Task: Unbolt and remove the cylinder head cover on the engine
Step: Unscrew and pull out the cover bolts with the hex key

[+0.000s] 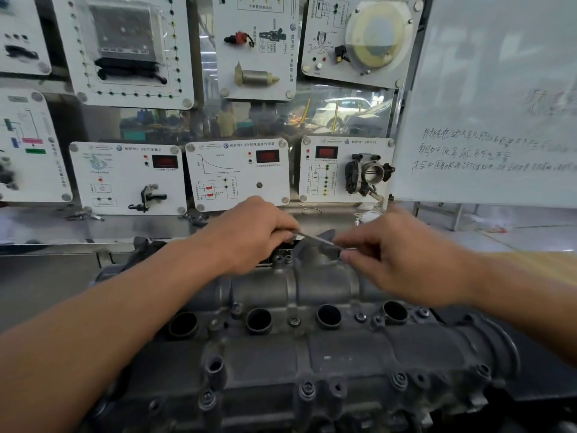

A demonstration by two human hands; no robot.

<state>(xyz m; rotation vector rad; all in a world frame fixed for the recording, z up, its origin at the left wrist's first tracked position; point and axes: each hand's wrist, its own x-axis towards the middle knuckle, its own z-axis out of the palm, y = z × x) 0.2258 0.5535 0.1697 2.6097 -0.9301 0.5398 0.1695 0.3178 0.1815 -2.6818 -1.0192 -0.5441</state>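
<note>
Step in hand, prob.: loosening a bolt at far edge of cyl. head cover (312, 348), itself seated on engine under both forearms, bolts in. Just above that far edge: left hand (253, 235) curled round one end of slim metal tool (315, 239), right hand (396, 260) pinching other end btwn thumb & fingertips. Tool type too blurred to call. Keep it square on bolt head, steady w/ one hand, turn w/ other; crack bolts evenly across cover, not one side first. Cover itself: dull grey cast metal, rough, ribbed, two rounded humps lengthwise; four dark round plug wells (327, 316) in a row along its middle; flanged bolts (307, 389) along near edge.
</note>
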